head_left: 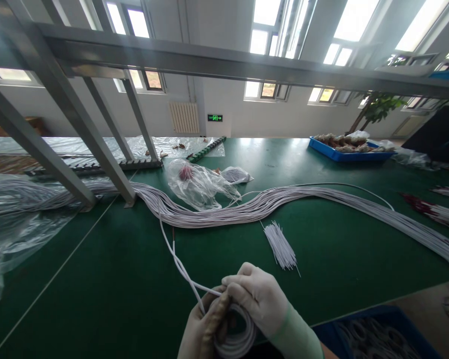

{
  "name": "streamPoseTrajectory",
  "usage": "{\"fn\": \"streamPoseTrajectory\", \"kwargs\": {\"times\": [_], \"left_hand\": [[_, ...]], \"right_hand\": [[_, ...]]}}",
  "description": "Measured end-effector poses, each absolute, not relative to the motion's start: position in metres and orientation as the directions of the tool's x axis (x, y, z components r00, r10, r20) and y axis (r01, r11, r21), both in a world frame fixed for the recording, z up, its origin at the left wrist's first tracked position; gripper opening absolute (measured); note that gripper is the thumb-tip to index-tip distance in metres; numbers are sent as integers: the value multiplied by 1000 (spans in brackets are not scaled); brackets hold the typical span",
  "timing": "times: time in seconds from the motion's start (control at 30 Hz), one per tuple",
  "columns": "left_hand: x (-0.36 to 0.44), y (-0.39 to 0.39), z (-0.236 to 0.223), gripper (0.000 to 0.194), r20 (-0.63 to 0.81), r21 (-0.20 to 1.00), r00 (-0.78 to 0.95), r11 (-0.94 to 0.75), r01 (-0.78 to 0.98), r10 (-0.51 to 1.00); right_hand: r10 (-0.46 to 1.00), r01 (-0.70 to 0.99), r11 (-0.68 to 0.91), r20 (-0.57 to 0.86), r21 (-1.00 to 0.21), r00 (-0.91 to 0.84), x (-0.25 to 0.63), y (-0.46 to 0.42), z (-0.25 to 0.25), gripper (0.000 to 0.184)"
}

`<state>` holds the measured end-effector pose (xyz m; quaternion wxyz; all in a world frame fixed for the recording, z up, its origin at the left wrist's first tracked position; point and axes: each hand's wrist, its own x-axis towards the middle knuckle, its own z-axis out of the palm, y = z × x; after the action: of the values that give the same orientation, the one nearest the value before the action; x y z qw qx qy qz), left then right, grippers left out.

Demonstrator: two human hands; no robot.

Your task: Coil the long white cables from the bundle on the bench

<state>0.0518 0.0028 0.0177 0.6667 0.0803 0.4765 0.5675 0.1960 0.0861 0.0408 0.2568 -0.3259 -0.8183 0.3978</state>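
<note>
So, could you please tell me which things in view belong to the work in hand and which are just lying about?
Belong, or likely do:
coil of white cable, in the left hand, with the right hand at it
long cable bundle, probably
short white strips, perhaps
blue bin of coils, probably

Apparently just lying about:
clear plastic bag
blue tray at the back

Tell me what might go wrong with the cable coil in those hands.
The cable coil might spring open if the left hand loosens. The two trailing strands cross each other and could tangle, or catch on the long cable bundle. Thin white strips lie beyond the right hand and might scatter if brushed.
</note>
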Motion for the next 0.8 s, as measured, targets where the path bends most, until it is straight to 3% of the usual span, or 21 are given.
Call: {"fn": "streamPoseTrajectory", "kwargs": {"times": [0.27,0.4,0.5,0.57,0.63,0.8], "left_hand": [[55,5,18,55,-547,673,-82,379,-635,833],[56,5,19,56,-535,710,-168,333,-621,828],[56,5,22,56,-540,703,-164,335,-627,826],[55,5,22,55,-535,704,-148,342,-622,832],[55,4,19,54,-533,704,-137,348,-619,835],[51,-2,13,54,-522,681,-71,366,-634,850]], "right_hand": [[743,317,432,134,-844,-656,195,91,32,61],[838,96,207,126,-974,-531,206,99,23,64],[808,116,60,-20,-991,-589,213,102,25,43],[786,163,105,-18,-981,-618,216,100,29,18],[797,165,238,95,-957,-597,218,96,32,3],[646,83,553,363,-829,-672,226,92,36,9]]}}
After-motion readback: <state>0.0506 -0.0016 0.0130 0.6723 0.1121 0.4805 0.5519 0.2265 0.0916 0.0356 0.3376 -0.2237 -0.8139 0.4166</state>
